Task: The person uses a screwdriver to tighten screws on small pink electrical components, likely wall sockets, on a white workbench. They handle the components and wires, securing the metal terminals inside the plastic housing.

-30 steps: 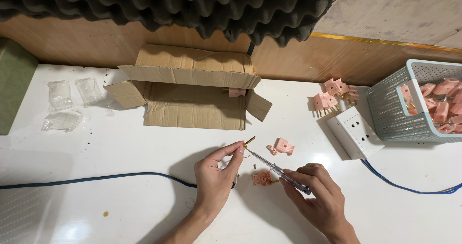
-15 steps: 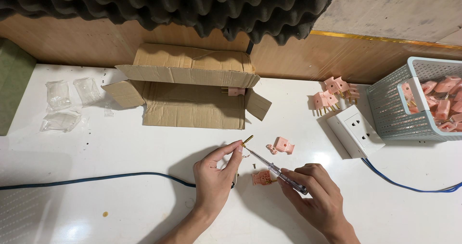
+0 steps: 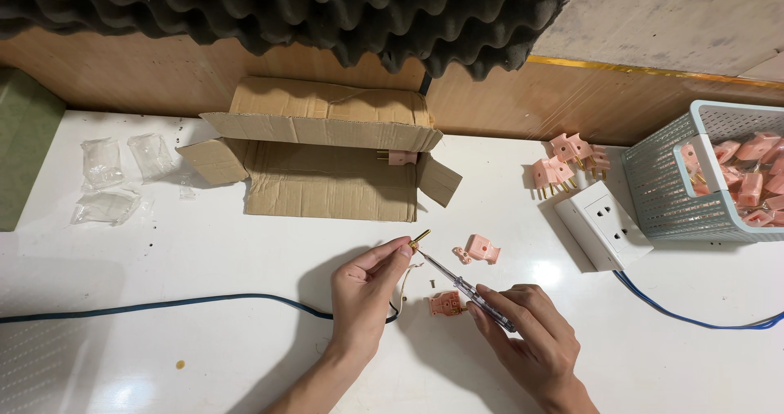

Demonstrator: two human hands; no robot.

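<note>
An opened cardboard box (image 3: 327, 157) lay toward the tabletop's (image 3: 204, 251) far edge; a basket (image 3: 694, 185) of pink plugs sat at the right edge. Near the front edge, the left hand (image 3: 363, 296) pinched a brass pin (image 3: 419, 238), and the right hand (image 3: 531, 332) gripped a screwdriver (image 3: 465, 287). The plug base (image 3: 447, 303) lay open between them (cover (image 3: 482, 248) just beyond), so assembly looked unfinished.

My left hand (image 3: 363, 287) pinches a brass pin (image 3: 419, 238); my right hand (image 3: 527, 332) holds a screwdriver (image 3: 465, 287) — tip at the pin — above a pink plug half (image 3: 447, 303).
</note>
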